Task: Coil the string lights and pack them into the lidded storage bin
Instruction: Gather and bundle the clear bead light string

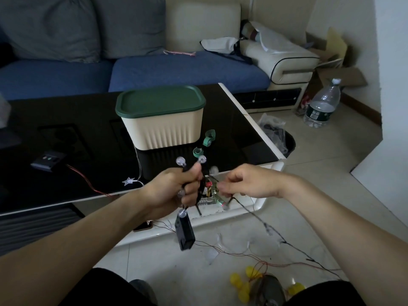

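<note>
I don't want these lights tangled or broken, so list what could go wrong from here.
1. The black string lights trail from the right hand across the floor among other loose wires; pulling could snag them.
2. The battery box dangles below the left hand; it may swing and loosen the coil.
3. The bin's green lid is still on.

Dim, flat indoor light; wide-angle bending at edges; glossy table [66, 120] reflective; slight motion blur.

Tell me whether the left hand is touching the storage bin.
Apart. The head view shows the left hand gripping the coiled string lights near the table's front edge, with bare black tabletop between it and the storage bin.
</note>
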`<action>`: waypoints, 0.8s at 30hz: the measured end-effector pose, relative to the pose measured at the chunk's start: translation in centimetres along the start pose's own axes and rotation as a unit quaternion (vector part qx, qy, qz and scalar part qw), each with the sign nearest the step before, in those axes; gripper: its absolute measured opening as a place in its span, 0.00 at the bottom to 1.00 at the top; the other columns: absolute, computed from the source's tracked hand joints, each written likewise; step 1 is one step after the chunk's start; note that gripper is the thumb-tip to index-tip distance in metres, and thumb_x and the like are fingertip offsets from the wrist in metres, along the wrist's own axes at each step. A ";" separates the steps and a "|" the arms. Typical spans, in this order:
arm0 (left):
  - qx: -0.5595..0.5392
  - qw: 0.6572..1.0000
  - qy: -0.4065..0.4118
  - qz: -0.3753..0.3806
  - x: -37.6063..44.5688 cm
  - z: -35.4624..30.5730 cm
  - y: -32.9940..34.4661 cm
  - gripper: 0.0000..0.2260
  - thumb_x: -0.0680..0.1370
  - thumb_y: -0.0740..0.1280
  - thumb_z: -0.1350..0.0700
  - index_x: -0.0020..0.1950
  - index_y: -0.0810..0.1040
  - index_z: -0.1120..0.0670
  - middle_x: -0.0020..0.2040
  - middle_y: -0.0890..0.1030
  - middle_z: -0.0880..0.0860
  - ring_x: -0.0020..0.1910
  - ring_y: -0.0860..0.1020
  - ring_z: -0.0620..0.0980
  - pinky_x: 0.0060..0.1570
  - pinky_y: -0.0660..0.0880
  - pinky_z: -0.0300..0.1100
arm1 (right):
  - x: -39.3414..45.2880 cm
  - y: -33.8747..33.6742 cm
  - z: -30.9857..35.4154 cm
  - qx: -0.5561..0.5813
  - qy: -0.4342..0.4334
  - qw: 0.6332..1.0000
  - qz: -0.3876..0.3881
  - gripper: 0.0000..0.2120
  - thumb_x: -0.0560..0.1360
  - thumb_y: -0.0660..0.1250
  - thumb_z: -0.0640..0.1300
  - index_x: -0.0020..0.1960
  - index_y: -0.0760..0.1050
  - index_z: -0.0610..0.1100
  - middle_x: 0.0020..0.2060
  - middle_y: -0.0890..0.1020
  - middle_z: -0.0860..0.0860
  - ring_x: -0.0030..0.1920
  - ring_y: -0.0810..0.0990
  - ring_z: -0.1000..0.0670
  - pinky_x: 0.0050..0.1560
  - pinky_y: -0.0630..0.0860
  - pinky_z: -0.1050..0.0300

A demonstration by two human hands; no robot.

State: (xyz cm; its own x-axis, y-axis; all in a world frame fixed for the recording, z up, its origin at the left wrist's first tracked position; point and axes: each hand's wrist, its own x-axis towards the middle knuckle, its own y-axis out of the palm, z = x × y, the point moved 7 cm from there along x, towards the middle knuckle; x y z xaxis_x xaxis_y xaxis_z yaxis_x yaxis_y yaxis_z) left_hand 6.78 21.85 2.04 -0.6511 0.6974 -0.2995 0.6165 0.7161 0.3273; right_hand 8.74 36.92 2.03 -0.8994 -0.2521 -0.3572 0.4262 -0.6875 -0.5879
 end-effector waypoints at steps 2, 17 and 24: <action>-0.079 0.996 0.020 -0.045 0.2 -0.5 -0.6 0.12 0.76 0.63 0.48 0.41 0.71 0.56 0.23 0.61 0.48 0.21 0.61 0.45 0.25 0.62 0.36 | 0.0 1.0 -0.3 0.060 0.030 0.996 0.053 0.15 0.81 0.62 0.55 0.48 0.76 0.44 0.51 0.86 0.44 0.50 0.85 0.46 0.51 0.79 0.57; -0.195 0.959 0.087 -0.188 0.4 -2.6 -3.4 0.19 0.85 0.54 0.48 0.52 0.77 0.62 0.31 0.77 0.50 0.25 0.72 0.46 0.28 0.73 0.35 | 0.0 1.6 1.2 -0.028 0.016 0.999 0.002 0.11 0.84 0.61 0.47 0.49 0.80 0.46 0.36 0.82 0.50 0.33 0.78 0.53 0.35 0.72 0.62; -0.063 0.990 0.060 -0.108 0.8 -1.9 -1.2 0.19 0.83 0.58 0.51 0.52 0.81 0.65 0.48 0.86 0.58 0.45 0.85 0.50 0.41 0.79 0.39 | -0.3 3.1 5.3 -0.076 -0.071 0.995 0.008 0.13 0.82 0.65 0.48 0.41 0.82 0.46 0.30 0.80 0.55 0.27 0.72 0.59 0.33 0.67 0.66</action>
State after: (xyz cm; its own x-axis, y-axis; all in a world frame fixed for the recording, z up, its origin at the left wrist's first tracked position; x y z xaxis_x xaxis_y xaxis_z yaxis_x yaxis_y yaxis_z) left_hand 4.65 21.51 3.14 -0.8143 0.5152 -0.2673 0.4027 0.8332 0.3790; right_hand 9.82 31.28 4.14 -0.8924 -0.3629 -0.2682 0.4409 -0.5749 -0.6893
